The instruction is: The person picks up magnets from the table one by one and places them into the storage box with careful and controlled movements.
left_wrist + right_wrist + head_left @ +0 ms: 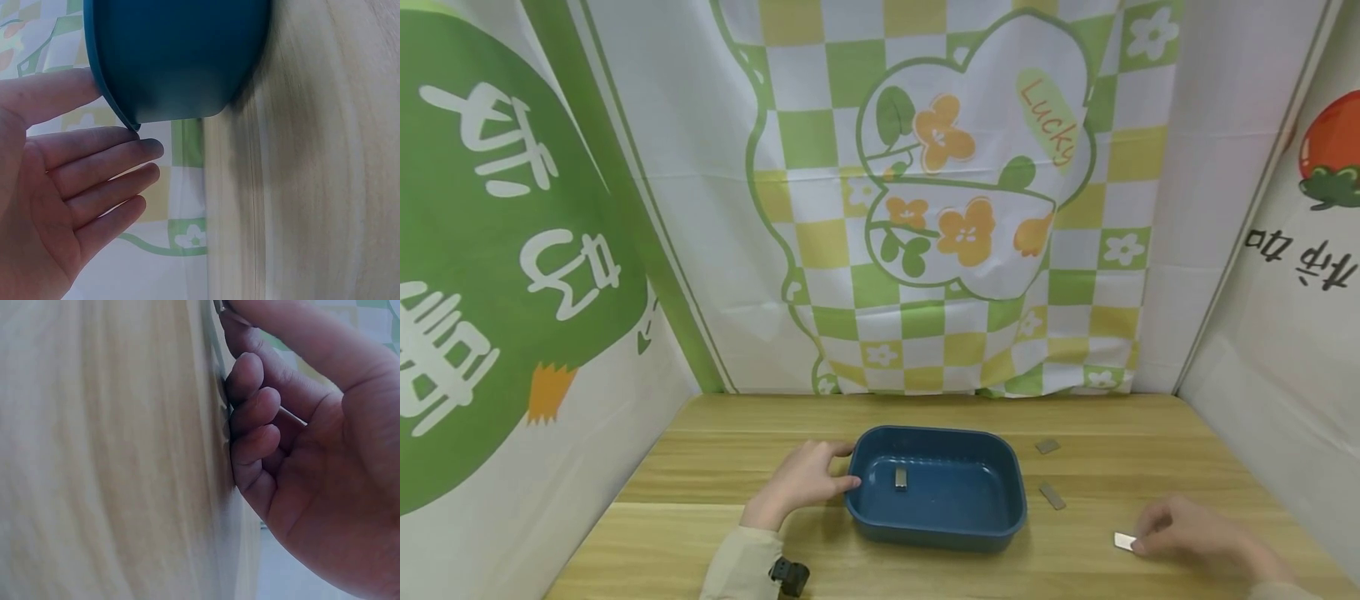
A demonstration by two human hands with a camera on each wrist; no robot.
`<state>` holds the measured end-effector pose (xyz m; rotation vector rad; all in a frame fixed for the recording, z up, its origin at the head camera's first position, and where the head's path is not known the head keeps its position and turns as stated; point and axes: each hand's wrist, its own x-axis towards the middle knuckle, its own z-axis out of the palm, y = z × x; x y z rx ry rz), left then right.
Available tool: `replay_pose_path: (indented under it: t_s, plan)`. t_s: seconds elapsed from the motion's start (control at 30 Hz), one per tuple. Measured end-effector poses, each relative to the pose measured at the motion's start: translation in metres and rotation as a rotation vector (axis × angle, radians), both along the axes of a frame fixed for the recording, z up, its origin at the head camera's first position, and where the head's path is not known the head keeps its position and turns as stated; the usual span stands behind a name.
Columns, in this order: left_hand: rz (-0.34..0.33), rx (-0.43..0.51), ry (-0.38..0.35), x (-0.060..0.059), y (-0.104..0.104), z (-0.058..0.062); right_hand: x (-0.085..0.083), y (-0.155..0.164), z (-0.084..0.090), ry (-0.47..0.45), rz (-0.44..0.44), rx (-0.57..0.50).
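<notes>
A dark blue rectangular plastic basin [940, 533] sits on the wooden table. One small shiny rectangular metal piece [901, 478] lies inside it, left of the middle. My left hand [808, 479] touches the basin's left rim with thumb and forefinger, the other fingers extended; the left wrist view shows these fingertips at the rim [109, 100]. Off to the basin's right, my right hand [1183, 533] pinches the end of a flat bright metal piece [1123, 542] low over the table. In the right wrist view its remaining fingers [256, 406] are curled close against the tabletop.
Two more small flat grey pieces, a far one [1047, 447] and a nearer one [1052, 496], lie on the table [1105, 467] just right of the basin. A checkered cloth [940, 350] hangs behind the table, and printed panels stand at both sides.
</notes>
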<state>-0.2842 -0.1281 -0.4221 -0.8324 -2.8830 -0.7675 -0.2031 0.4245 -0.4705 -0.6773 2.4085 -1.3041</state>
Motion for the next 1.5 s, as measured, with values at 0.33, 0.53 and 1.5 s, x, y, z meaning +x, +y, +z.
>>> replay_pose_path:
  t_s: [0.33,0.53,1.5]
  plan:
    - [-0.008,-0.008,0.004,-0.001,0.0,0.0,-0.002,0.002,0.0,0.04,-0.018,0.066]
    - [-0.001,-0.004,-0.001,-0.001,0.0,0.0,-0.003,0.003,0.001,0.023,-0.076,0.102]
    - [0.019,0.007,-0.024,0.0,0.001,0.002,-0.008,-0.002,0.01,-0.039,-0.146,0.074]
